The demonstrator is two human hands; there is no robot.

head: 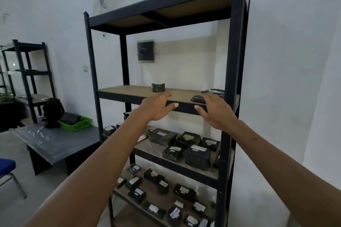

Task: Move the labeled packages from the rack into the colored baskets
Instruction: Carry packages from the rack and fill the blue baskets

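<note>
The task is judged to be at an early stage, with most of the work left. Both arms are stretched towards the rack (228, 61), at the level of its middle shelf (129, 91). The left hand (156, 108) is laid over the front edge of that shelf with its fingers straight and apart, and nothing is held in it. The right hand (216, 111) is likewise spread, its fingertips at or just touching a flat dark package (197, 97) near the right post; no grasp is closed on it yet. A second dark package (215, 91) is seen just behind the first, and a small round wrapped package (158, 87) stands upright beyond the left hand, apart from it. On the shelf below, a cluster of labeled packages (197, 155) is laid out, and many more labeled packages (182, 190) are spread over the shelves under that. Only one basket is in view: a green basket (81, 125), set on a low table (55, 142) well to the left of the rack. Something dark is seen inside it, but whether this is a package already delivered cannot be told. Other coloured baskets are not shown. By this reckoning nearly the whole rack is yet to be cleared.
</note>
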